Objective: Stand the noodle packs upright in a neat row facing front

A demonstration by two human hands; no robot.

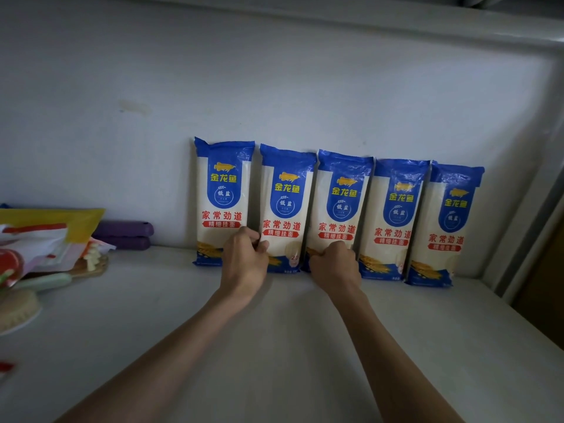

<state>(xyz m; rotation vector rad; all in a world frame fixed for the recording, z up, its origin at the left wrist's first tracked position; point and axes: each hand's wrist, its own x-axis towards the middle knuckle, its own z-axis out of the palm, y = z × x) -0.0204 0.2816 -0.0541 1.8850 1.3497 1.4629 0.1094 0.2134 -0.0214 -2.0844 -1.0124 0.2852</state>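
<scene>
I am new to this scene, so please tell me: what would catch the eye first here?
First, the five noodle packs, blue and white, standing side by side against the white wall, fronts facing out. Next, the left hand and right hand at the bases of the middle packs. A pile of colourful packets lies far left.
</scene>
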